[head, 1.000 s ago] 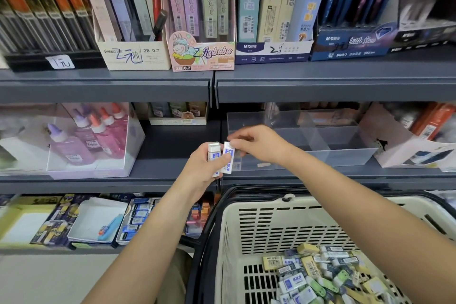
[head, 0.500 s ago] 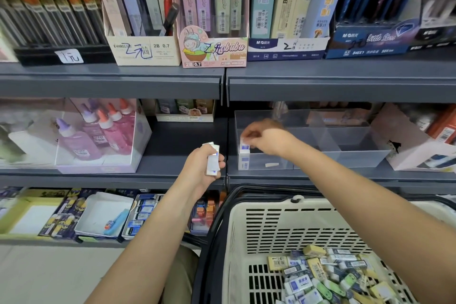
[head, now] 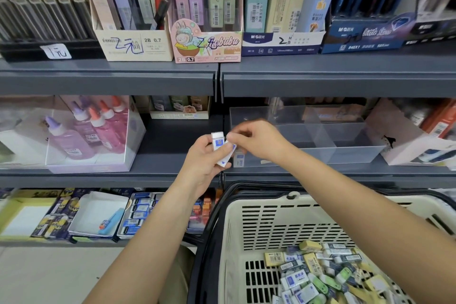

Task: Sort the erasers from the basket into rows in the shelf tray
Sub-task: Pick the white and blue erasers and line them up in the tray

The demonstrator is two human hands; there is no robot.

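While the left hand [head: 204, 155] curls its fingers round an upright eraser [head: 217, 140], seemingly as ready stock, the right hand [head: 257, 139] pinches a tilted eraser [head: 227, 155] from that grip, fingers clamped on it, just before the shelf tray [head: 345, 153]. A placed eraser [head: 238, 158] stands in its front-left corner, likely starting a row; loose erasers [head: 318, 271] lie heaped in the basket [head: 259, 219].

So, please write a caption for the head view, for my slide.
Left hand holds two erasers; right hand pinches one, before the clear tray, above the basket.
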